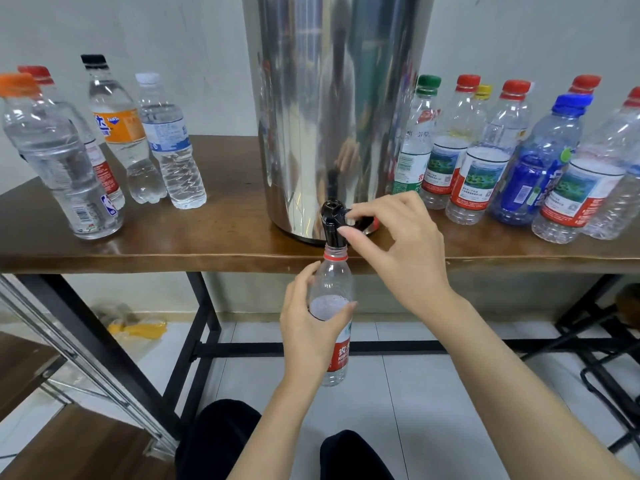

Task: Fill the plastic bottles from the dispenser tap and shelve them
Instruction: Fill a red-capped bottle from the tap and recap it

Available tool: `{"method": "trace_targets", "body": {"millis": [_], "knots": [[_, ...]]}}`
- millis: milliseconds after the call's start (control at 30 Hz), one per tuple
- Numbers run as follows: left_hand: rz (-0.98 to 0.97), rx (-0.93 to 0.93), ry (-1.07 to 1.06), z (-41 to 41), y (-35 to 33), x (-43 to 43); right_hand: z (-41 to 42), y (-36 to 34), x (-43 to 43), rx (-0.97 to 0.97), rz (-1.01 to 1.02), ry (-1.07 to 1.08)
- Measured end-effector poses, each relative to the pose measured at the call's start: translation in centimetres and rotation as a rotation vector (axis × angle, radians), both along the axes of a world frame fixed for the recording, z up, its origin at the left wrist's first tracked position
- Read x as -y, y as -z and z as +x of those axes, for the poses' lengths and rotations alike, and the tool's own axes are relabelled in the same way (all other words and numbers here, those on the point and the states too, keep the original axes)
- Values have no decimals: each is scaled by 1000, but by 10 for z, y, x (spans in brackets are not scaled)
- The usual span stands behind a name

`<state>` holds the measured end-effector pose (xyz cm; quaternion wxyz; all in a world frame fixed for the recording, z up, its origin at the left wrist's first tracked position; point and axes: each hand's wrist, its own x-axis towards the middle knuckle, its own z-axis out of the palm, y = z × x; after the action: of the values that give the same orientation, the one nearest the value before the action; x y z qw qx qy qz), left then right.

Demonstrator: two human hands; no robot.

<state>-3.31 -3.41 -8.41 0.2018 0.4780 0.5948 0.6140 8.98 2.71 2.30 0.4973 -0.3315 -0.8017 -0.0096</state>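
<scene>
Filling step. Left hand grips clear red-labelled plastic bottle, mouth under black dispenser tap at worktop edge; right hand pinches tap lever. Partly full. Next, judged: close tap, cap, shelve.

A plain utility room: bare white walls, tiled floor, steel water urn on a metal-legged wooden table.

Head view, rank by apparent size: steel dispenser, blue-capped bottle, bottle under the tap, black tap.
Largest: steel dispenser.
Then blue-capped bottle and bottle under the tap: similar length, the second nearer the camera, so unranked.
Smallest: black tap.
</scene>
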Motion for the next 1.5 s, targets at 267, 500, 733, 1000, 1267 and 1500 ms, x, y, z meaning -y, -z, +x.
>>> {"method": "trace_targets", "body": {"millis": [267, 500, 733, 1000, 1267, 1500], "knots": [[16, -22, -32, 1, 3, -1, 11, -1, -31, -96, -235, -293], [19, -19, -51, 3, 6, -4, 1, 18, -34, -239, -71, -224], [32, 14, -57, 5, 6, -3, -6, 28, -35, -300, 39, -173], [24, 22, -53, 6, 6, -5, -10, 33, -34, -382, -9, -201], [25, 39, -44, 7, 7, -5, -10, 33, -33, -406, -36, -233], [33, 40, -41, 7, 7, -5, -11, 33, -33, -426, -61, -265]]}}
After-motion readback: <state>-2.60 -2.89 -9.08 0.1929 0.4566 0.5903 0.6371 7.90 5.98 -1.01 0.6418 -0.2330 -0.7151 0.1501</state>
